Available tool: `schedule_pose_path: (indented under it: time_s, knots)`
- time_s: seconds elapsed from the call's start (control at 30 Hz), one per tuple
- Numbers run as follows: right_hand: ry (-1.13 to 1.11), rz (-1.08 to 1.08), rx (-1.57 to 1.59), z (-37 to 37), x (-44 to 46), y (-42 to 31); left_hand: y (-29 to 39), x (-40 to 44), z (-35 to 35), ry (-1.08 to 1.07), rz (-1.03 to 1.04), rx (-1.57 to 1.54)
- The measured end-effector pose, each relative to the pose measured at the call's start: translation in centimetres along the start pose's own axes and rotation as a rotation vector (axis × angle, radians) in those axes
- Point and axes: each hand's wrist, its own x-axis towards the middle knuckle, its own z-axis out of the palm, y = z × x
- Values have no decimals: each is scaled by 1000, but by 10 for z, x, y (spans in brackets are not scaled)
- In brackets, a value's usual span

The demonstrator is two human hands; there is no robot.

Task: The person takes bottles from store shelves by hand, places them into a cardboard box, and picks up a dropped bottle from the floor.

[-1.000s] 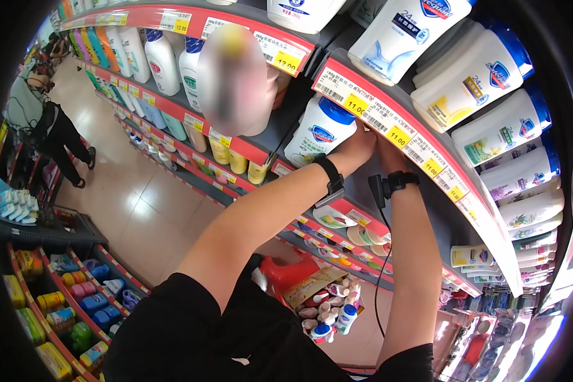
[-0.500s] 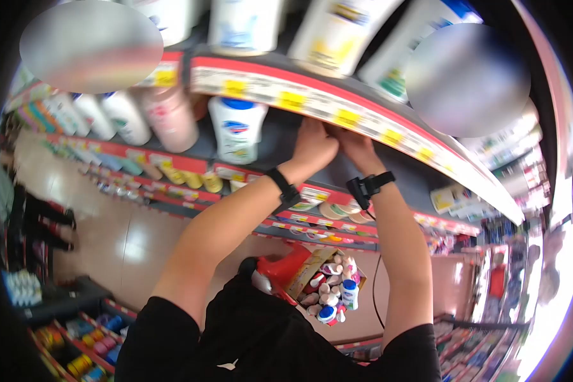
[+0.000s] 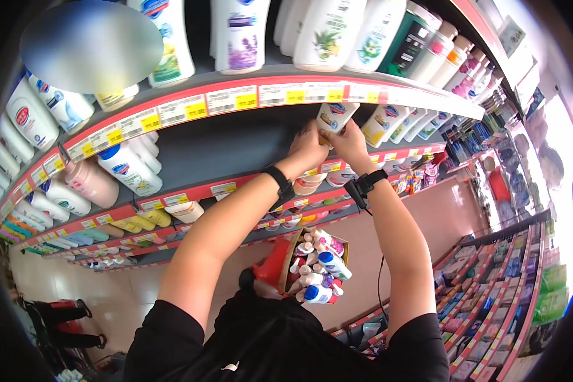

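Note:
My left hand [image 3: 309,145] and my right hand [image 3: 350,143] meet at the lower shelf, just beneath the price-tag edge of the shelf above. Between them is a white body wash bottle [image 3: 337,116] with a printed label; its top is hidden by the shelf edge. My right thumb and fingers press on its lower part from the right, while my left fingers close on its lower left side. To the right stands a row of similar white bottles [image 3: 383,123]. A blue-capped white bottle [image 3: 130,169] stands farther left on this shelf.
Above is a shelf edge with price labels [image 3: 235,100], bearing large bottles [image 3: 328,35]. A cardboard box [image 3: 290,254] full of bottles stands below by a red object [image 3: 270,264]. More shelving [image 3: 490,299] lies at lower right. Another person's legs [image 3: 67,321] show at lower left.
The view has swung, bringing more shelf on the left and the bottle row on the right into sight. My hands, earlier reaching under the upper shelf, now show a white bottle between them.

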Motion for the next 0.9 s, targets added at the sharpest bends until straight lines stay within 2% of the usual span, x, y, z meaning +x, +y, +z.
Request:
schedule_pose_path:
  time_s: [0.27, 0.33, 0.47, 0.5, 0.53, 0.57, 0.6, 0.67, 0.7, 0.73, 0.8, 0.83, 0.87, 0.9]
  knots:
    - [185, 152, -241, -36, -14, 35, 29, 29, 57, -58, 2, 132]
    - [335, 52, -104, -34, -17, 53, 10, 47, 76, -39, 18, 105]
    - [296, 72, -243, -37, -18, 78, -2, 68, 107, -108, 165, -113]
    - [305, -17, -102, -34, -17, 84, -3, 67, 104, -139, 216, -149]
    - [323, -57, -105, -33, -18, 78, 2, 52, 86, -127, 192, -157]
    - [371, -130, -69, -23, -7, 124, 7, 36, 67, -114, 168, -164]
    - [405, -45, -1, -25, -21, 92, 37, 10, 51, -71, 76, -158]
    - [544, -167, -162, -18, -33, 89, 42, -18, 29, -34, 125, -173]
    - [470, -127, -112, -13, -43, 71, 41, -33, 19, 4, 144, -129]
    - [398, -80, -68, -8, -53, 51, 35, -50, 9, 100, 248, -117]
    - [241, -99, 152, 10, -73, -2, 30, -85, -24, 134, 254, -180]
    - [197, -201, 119, 23, -76, -14, 33, -107, -48, 170, 231, -224]
    - [97, -206, 164, 35, -79, -33, 33, -128, -71, 209, 207, -265]
    - [26, -264, 155, 48, -82, -56, 20, -143, -88, 303, 265, -209]
